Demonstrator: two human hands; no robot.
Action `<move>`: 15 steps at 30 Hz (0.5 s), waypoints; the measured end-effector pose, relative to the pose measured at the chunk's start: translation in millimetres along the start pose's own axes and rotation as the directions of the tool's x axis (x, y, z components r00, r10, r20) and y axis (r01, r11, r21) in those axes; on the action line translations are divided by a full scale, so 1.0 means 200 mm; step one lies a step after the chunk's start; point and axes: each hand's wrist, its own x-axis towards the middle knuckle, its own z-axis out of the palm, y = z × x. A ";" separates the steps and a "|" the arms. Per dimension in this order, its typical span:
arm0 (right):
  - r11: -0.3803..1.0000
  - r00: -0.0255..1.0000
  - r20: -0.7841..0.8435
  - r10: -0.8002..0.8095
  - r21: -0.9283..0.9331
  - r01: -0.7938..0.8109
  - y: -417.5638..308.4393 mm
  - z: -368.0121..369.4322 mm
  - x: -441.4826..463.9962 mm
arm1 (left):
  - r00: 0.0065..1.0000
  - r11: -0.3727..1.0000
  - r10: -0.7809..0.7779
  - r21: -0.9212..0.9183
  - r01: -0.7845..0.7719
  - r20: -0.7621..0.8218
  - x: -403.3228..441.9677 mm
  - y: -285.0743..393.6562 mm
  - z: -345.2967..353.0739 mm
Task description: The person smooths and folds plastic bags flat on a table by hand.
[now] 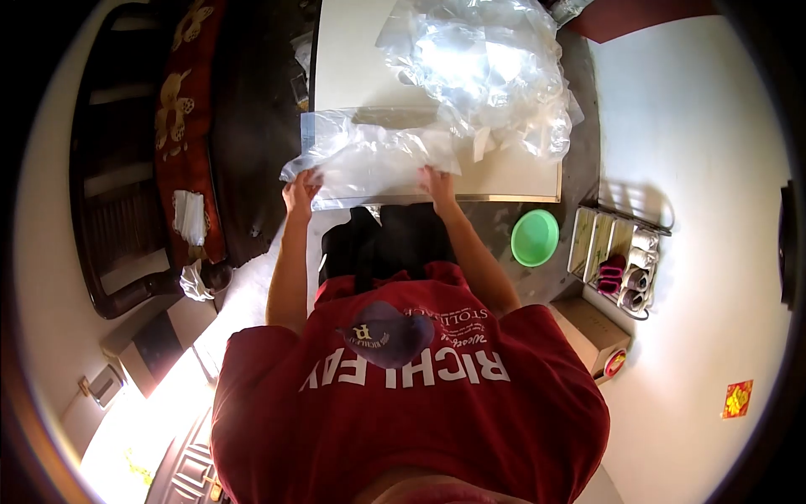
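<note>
A clear plastic bag lies stretched flat along the near edge of the white table. My left hand has its fingers closed on the bag's left end, at the table's corner. Toward the bag's right end, my right hand pinches the film near the table's front edge. Both hands are apart, with the sheet spanning between them. Beyond the right hand, a large heap of crumpled clear plastic bags covers the table's right side, glaring with reflected light.
A green basin is on the floor right of the table. Farther right are a shoe rack and a cardboard box. A dark wooden bench with a red patterned cover runs along the left.
</note>
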 end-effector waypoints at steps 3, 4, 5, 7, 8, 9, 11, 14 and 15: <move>0.893 0.895 -0.007 -0.446 -0.074 0.445 -0.16 0.06 0.03 | 0.989 0.989 0.126 -0.084 -0.120 0.073 0.05 0.18 0.04; 0.893 0.895 -0.012 -0.445 -0.079 0.443 -0.23 0.07 0.00 | 0.979 0.977 0.174 -0.144 -0.158 0.106 0.02 0.25 0.07; 0.890 0.890 0.004 -0.455 -0.031 0.455 -0.31 0.08 -0.04 | 0.946 0.948 0.276 -0.211 -0.239 0.168 -0.03 0.30 0.10; 0.888 0.887 0.021 -0.461 0.020 0.460 -0.33 0.09 -0.07 | 0.899 0.921 0.351 -0.267 -0.282 0.261 -0.19 0.40 0.16; 0.866 0.869 0.024 -0.495 0.097 0.491 -0.32 0.08 -0.08 | 0.891 0.915 0.358 -0.296 -0.275 0.279 -0.23 0.42 0.16; 0.838 0.849 0.024 -0.529 0.176 0.517 -0.31 0.08 -0.10 | 0.909 0.916 0.347 -0.293 -0.275 0.232 -0.21 0.38 0.10; 0.920 0.941 -0.009 -0.338 0.210 0.332 -0.26 0.08 -0.17 | 0.858 0.913 0.373 -0.307 -0.270 0.354 -0.06 0.21 -0.12; 0.943 0.998 0.022 -0.064 0.329 0.054 -0.13 0.06 -0.23 | 0.977 0.974 0.213 0.080 -0.210 -0.022 -0.22 0.12 -0.09; 0.913 0.996 0.086 -0.002 0.406 -0.033 -0.08 0.06 -0.22 | 0.978 0.975 0.209 0.082 -0.207 -0.019 -0.21 0.08 -0.12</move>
